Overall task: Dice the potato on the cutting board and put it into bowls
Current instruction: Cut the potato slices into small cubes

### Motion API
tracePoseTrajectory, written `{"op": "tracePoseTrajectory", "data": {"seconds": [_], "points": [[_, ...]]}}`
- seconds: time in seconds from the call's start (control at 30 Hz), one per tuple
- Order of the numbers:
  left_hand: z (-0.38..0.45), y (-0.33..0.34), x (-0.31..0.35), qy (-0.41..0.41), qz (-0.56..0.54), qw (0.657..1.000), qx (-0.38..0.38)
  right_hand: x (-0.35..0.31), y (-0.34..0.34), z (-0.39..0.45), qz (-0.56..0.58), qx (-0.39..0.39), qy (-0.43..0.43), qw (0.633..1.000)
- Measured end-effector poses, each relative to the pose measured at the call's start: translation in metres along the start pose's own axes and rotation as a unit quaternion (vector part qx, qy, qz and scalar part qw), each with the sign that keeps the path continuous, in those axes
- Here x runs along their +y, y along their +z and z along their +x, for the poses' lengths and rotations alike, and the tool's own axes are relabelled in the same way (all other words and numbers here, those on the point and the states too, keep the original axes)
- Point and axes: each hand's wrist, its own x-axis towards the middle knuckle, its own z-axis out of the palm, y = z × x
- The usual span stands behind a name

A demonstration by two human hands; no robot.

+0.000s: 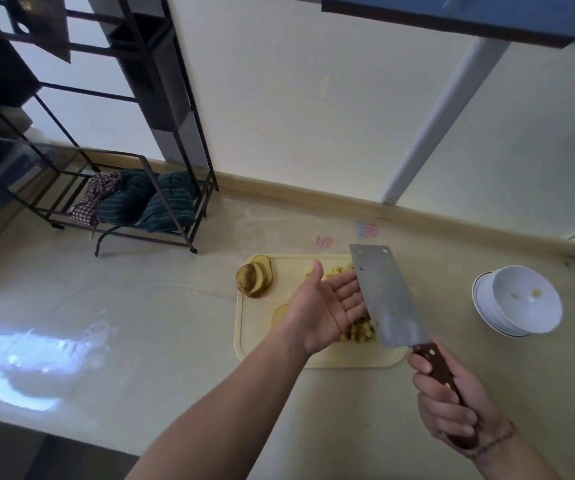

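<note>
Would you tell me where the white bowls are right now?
In the head view, the stacked white bowls sit on the beige counter at the right, apart from the yellow cutting board and steel cleaver.

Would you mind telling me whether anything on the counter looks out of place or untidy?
Only small things. The bowls sit tilted in their stack, the top one holding just a couple of potato bits. Clothes lie bunched on the rack's bottom shelf. Pink and blue marks stain the counter behind the board.
</note>
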Motion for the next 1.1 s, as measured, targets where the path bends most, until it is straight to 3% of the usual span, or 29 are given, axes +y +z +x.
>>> {"op": "tracePoseTrajectory", "data": {"seconds": [0.2,0.27,0.3,0.33,0.37,0.43,0.47,0.5,0.57,0.67,0.77,0.93,1.03,1.1], "points": [[0.003,-0.005,-0.005,0.003,-0.033,0.999,0.039,0.0,0.0,-0.011,0.002,0.022,0.0,1.0],[0.002,-0.004,-0.006,0.042,0.015,0.996,0.081,0.0,-0.006,-0.017,0.005,0.043,-0.017,0.999],[-0.001,-0.005,-0.006,0.09,0.091,0.985,0.114,0.0,-0.005,-0.019,0.014,0.054,-0.031,0.998],[-0.006,-0.011,-0.004,0.156,0.209,0.953,0.154,-0.001,0.002,-0.018,0.018,0.078,-0.04,0.996],[-0.012,-0.023,-0.001,0.239,0.351,0.884,0.194,-0.002,0.011,-0.016,0.018,0.111,-0.037,0.993],[-0.027,-0.06,0.007,0.373,0.589,0.684,0.213,0.0,0.032,-0.012,-0.06,0.278,-0.046,0.958],[-0.031,-0.081,0.011,0.395,0.673,0.597,0.184,0.004,0.042,-0.008,-0.117,0.345,-0.046,0.93],[-0.035,-0.102,0.014,0.385,0.739,0.533,0.146,0.008,0.052,0.0,-0.164,0.372,-0.039,0.913],[-0.039,-0.126,0.016,0.319,0.825,0.459,0.077,0.02,0.059,0.016,-0.23,0.385,-0.021,0.893],[-0.039,-0.129,0.014,0.256,0.87,0.42,0.04,0.036,0.056,0.038,-0.294,0.401,0.0,0.867],[-0.038,-0.127,0.019,0.235,0.885,0.397,0.061,0.045,0.052,0.05,-0.298,0.392,0.012,0.871],[-0.043,-0.143,0.013,0.275,0.87,0.381,0.147,0.049,0.037,0.058,-0.355,0.393,0.034,0.847],[-0.05,-0.155,0.008,0.309,0.863,0.371,0.147,0.051,0.031,0.063,-0.372,0.392,0.044,0.84],[-0.053,-0.158,0.006,0.326,0.853,0.382,0.14,0.052,0.027,0.063,-0.376,0.389,0.047,0.84]]}}
